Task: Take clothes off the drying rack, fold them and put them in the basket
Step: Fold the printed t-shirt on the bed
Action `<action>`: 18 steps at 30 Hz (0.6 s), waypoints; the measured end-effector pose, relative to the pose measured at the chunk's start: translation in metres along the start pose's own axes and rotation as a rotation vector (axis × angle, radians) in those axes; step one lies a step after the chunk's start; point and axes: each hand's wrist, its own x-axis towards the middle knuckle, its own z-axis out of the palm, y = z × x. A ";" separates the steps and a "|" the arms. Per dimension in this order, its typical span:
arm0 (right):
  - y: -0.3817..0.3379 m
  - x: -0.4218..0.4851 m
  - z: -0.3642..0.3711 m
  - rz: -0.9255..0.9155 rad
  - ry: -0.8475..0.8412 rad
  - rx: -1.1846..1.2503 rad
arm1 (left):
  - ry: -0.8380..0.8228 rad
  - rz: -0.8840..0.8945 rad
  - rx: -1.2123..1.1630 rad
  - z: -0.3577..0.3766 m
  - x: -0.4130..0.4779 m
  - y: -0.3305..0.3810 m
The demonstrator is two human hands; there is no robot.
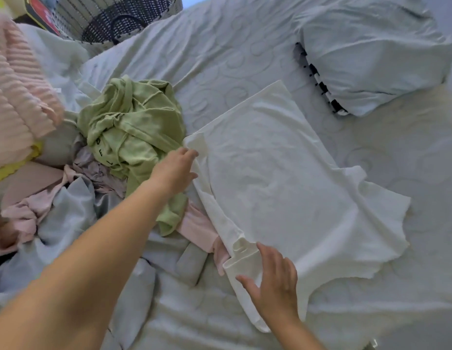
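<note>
A white T-shirt point(278, 183) lies spread flat on the bed, its left side folded inward. My left hand point(175, 170) rests with straight fingers at the shirt's folded left edge near the top. My right hand point(272, 286) lies open on the folded part at the shirt's lower left, near the sleeve. A wicker basket point(113, 18) with a dark inside stands at the top left, on or behind the bed. A crumpled green garment point(134, 127) sits in a heap of clothes left of the shirt.
Pink and pale grey clothes point(43, 205) are piled at the left. A pink ribbed garment point(17, 92) hangs at the far left. A pillow point(366, 61) lies at the upper right. The pale bedspread point(396, 157) spreads right of the shirt.
</note>
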 end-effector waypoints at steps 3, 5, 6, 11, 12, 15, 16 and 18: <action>-0.005 -0.011 0.016 -0.074 0.026 -0.073 | -0.024 0.113 0.173 -0.005 0.024 -0.005; -0.011 -0.019 0.027 -0.082 0.015 -0.109 | -0.042 0.132 0.242 -0.008 0.039 -0.010; -0.013 -0.022 0.033 -0.056 -0.024 -0.117 | -0.057 0.144 0.287 -0.009 0.044 -0.011; -0.019 -0.022 0.055 0.096 -0.176 -0.152 | -0.183 0.275 0.562 -0.012 0.067 -0.012; -0.018 -0.022 0.057 0.088 -0.144 -0.157 | -0.206 0.322 0.629 -0.012 0.071 -0.012; -0.010 -0.019 0.060 0.058 0.048 -0.139 | -0.232 0.505 0.833 -0.013 0.077 -0.014; -0.008 -0.017 0.059 0.053 0.100 -0.111 | -0.181 0.593 0.868 -0.014 0.077 -0.017; -0.006 -0.017 0.054 0.018 0.164 -0.041 | -0.047 0.809 0.837 -0.018 0.079 -0.024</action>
